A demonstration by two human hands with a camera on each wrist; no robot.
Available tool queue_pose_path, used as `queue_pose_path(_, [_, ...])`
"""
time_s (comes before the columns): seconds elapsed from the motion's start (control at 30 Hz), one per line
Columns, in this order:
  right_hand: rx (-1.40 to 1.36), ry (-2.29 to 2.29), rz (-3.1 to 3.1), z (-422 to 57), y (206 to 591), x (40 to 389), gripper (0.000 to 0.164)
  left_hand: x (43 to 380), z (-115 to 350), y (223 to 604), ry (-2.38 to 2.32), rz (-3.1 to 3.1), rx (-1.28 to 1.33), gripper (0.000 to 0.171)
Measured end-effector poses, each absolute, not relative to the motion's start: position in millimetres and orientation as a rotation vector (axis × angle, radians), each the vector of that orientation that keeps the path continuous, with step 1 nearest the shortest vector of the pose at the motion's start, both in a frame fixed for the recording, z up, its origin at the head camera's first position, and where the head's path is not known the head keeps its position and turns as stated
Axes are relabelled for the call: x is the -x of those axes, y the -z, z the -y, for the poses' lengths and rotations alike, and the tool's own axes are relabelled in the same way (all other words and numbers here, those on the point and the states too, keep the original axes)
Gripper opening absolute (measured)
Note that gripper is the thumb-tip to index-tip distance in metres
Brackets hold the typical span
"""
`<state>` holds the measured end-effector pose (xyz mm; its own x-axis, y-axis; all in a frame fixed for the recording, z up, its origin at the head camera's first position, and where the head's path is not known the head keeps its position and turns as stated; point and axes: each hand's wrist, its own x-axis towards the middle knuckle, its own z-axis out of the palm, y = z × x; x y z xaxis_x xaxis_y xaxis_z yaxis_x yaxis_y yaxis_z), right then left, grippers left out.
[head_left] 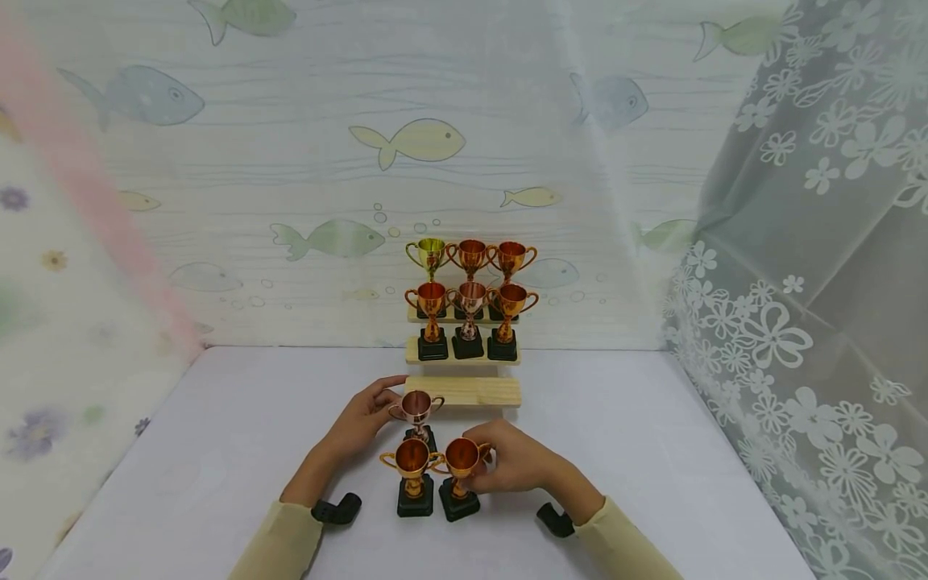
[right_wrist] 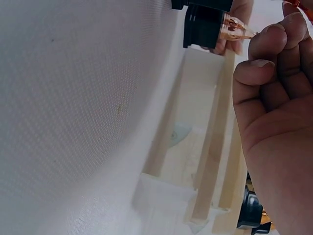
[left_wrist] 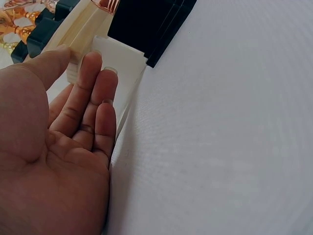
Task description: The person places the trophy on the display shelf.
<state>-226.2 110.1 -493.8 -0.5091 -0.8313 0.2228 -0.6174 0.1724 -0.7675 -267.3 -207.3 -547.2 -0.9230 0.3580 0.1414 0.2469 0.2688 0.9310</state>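
My right hand (head_left: 513,457) pinches a small orange-gold trophy (head_left: 460,459) near its right handle; it leans slightly on its black base. Beside it on the left stands another gold trophy (head_left: 412,457), upright on the table. Behind these two is a rose-gold trophy (head_left: 416,408). My left hand (head_left: 362,420) is at the left end of the wooden stand's lowest step (head_left: 464,391). Its fingers (left_wrist: 88,73) lie loosely bent against the stand's end and hold nothing. In the right wrist view, curled fingers (right_wrist: 269,41) hide most of the gripped trophy.
The tiered stand's middle step (head_left: 478,354) carries two orange-gold trophies and a rose-gold one (head_left: 470,300). On the top step are a yellow-gold trophy (head_left: 431,253) and two copper-coloured ones. A white tabletop (head_left: 638,451) surrounds the stand, with a fish-print curtain (head_left: 312,161) behind.
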Motion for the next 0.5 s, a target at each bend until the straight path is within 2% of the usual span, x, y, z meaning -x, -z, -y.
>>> queue_pose_path(0.5, [1.368,1.298,-2.274,-113.4,487.7,223.8,0.022,265.0,206.8,543.6,-1.736,-2.418,-0.574,0.053])
